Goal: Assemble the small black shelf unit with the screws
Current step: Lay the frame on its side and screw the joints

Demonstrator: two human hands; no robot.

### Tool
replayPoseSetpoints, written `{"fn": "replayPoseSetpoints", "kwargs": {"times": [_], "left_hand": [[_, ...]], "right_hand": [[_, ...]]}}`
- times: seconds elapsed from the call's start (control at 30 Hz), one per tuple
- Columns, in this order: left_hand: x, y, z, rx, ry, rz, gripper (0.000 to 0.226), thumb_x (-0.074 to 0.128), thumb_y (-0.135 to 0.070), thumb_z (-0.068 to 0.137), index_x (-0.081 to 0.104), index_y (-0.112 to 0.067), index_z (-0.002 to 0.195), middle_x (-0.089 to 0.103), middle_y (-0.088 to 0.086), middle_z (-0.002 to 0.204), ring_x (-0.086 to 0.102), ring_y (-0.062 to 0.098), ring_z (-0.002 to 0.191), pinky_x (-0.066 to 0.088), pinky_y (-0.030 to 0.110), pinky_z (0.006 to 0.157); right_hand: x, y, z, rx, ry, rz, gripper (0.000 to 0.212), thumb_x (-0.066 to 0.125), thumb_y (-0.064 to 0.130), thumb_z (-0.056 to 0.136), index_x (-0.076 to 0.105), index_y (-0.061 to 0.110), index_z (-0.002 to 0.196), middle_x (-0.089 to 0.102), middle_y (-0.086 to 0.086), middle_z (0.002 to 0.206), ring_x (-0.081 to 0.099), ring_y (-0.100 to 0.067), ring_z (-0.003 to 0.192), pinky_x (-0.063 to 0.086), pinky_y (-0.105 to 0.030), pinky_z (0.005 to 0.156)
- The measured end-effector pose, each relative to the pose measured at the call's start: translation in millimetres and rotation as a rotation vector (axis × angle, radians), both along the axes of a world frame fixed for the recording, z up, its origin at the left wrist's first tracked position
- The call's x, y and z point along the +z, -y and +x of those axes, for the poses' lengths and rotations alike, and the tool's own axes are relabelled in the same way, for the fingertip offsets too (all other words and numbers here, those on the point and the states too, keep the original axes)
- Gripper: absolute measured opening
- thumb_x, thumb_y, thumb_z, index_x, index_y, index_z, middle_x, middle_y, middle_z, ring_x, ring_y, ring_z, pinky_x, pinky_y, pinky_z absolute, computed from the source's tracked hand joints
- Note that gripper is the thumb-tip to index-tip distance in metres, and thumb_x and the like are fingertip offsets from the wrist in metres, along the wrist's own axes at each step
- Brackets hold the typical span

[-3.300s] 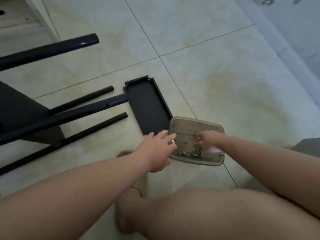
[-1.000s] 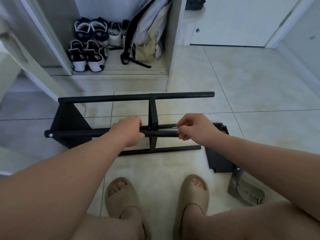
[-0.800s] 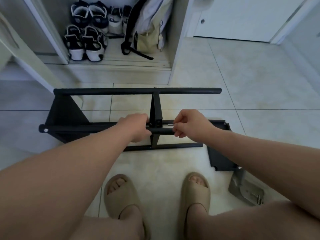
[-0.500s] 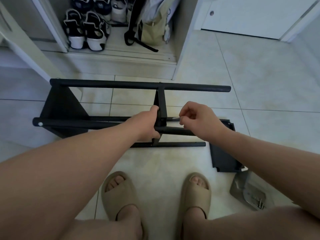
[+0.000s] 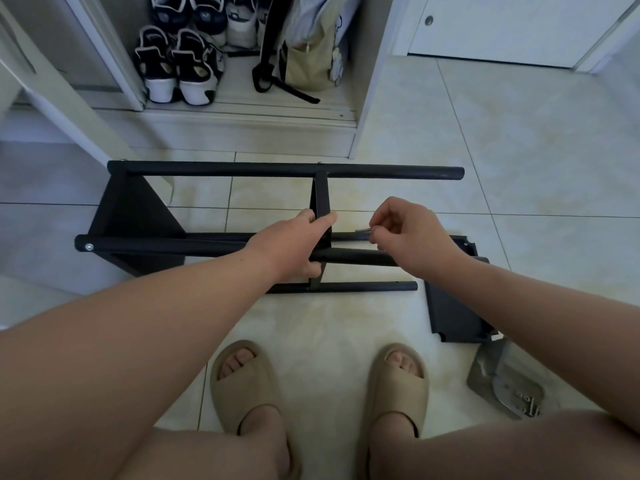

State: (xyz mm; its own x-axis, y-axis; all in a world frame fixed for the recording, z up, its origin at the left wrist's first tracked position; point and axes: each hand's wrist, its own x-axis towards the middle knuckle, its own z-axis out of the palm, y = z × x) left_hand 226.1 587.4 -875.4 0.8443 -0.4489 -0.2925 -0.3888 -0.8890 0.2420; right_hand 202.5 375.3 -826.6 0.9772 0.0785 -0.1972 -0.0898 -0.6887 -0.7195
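Both hands are busy on this one. The shelf unit [image 5: 277, 170] lies on its side on the tiled floor [image 5: 519, 168], right in front of the person's feet. It's half built, with a black end panel on the left, long black tubes running off to the right and a narrow divider [image 5: 320, 199] across the middle.

The left hand [image 5: 294, 244] is wrapped round the near tube [image 5: 356, 259] right where the divider meets it, with the fingertips up against the divider. The right hand [image 5: 412, 233] hangs just to the right, fingers bunched up, pinching a small silver screw [image 5: 363, 230] that points at the divider. Can't tell if the tip is touching anything.

A loose black panel [image 5: 450, 313] lies flat on the floor under the right forearm. Near it is a clear plastic tray [image 5: 491, 372] with spare screws [image 5: 526, 405] in one corner. The person has beige slippers [image 5: 242, 386] on. Behind the shelf unit, an open cupboard holds sneakers [image 5: 176, 67] and a bag [image 5: 308, 64].
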Motion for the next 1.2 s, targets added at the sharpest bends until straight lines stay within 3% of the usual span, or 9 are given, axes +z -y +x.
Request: {"fn": "replayPoseSetpoints", "kwargs": {"times": [0.17,0.27,0.4,0.57,0.83,0.9,1.07,1.2], "left_hand": [[2,-4,8,-0.008,0.05,-0.035,0.073,0.064,-0.035,0.09,0.03,-0.03,0.154,0.051,-0.001,0.128,0.054,0.021,0.088,0.054,0.036,0.076],[0,-7,14,0.045,0.023,-0.159,0.062,0.064,-0.033,0.092,0.041,-0.032,0.15,0.056,-0.002,0.129,0.057,0.02,0.105,0.047,0.03,0.085],[-1,-11,15,0.074,0.012,-0.235,0.059,0.065,-0.036,0.094,0.043,-0.035,0.149,0.058,-0.003,0.135,0.054,0.02,0.119,0.043,0.03,0.093],[-4,-15,10,0.234,-0.085,-0.344,0.067,0.073,-0.038,0.089,0.035,-0.031,0.145,0.059,-0.007,0.134,0.054,0.016,0.098,0.044,0.033,0.084],[1,-14,18,0.417,-0.343,-0.485,0.063,0.082,-0.026,0.082,0.046,-0.024,0.134,0.065,-0.008,0.126,0.061,0.017,0.106,0.049,0.036,0.093],[2,-14,20,0.426,-0.396,-0.504,0.061,0.083,-0.022,0.081,0.049,-0.021,0.131,0.067,-0.006,0.125,0.062,0.018,0.11,0.049,0.038,0.099],[1,-16,19,0.385,-0.506,-0.526,0.05,0.08,-0.011,0.083,0.059,-0.017,0.128,0.071,-0.003,0.121,0.066,0.019,0.111,0.047,0.043,0.105],[5,-16,20,0.365,-0.538,-0.53,0.05,0.076,-0.008,0.086,0.059,-0.016,0.132,0.071,-0.002,0.122,0.066,0.021,0.113,0.047,0.044,0.105]], "right_hand": [[-3,-1,0,0.013,0.004,-0.003,0.015,0.061,0.012,0.091,0.06,0.026,0.084,0.069,0.0,0.081,0.065,-0.018,0.077,0.051,-0.03,0.067],[-4,-1,-1,0.015,-0.006,-0.003,0.016,0.061,0.013,0.091,0.06,0.027,0.084,0.069,0.002,0.079,0.062,-0.014,0.073,0.045,-0.024,0.063],[-6,-3,-2,0.031,-0.029,0.005,0.015,0.061,0.012,0.092,0.061,0.026,0.084,0.072,0.0,0.084,0.068,-0.018,0.081,0.053,-0.027,0.07],[-13,-13,-5,0.081,-0.099,0.026,0.017,0.065,0.011,0.092,0.063,0.026,0.083,0.074,0.002,0.081,0.07,-0.013,0.078,0.056,-0.031,0.072],[-17,-26,-7,0.115,-0.119,0.026,0.016,0.064,0.014,0.095,0.062,0.028,0.086,0.074,0.002,0.085,0.071,-0.023,0.085,0.059,-0.044,0.079],[-17,-28,-7,0.118,-0.107,0.026,0.017,0.064,0.014,0.095,0.062,0.028,0.085,0.074,0.002,0.084,0.07,-0.023,0.083,0.059,-0.04,0.075],[-19,-31,-9,0.166,-0.099,-0.017,0.007,0.065,0.016,0.096,0.065,0.023,0.092,0.071,0.004,0.08,0.068,-0.017,0.079,0.044,-0.013,0.052],[-21,-37,-10,0.217,-0.069,-0.063,0.003,0.065,0.017,0.096,0.066,0.018,0.094,0.069,0.006,0.078,0.065,-0.015,0.077,0.042,-0.011,0.053]]}}
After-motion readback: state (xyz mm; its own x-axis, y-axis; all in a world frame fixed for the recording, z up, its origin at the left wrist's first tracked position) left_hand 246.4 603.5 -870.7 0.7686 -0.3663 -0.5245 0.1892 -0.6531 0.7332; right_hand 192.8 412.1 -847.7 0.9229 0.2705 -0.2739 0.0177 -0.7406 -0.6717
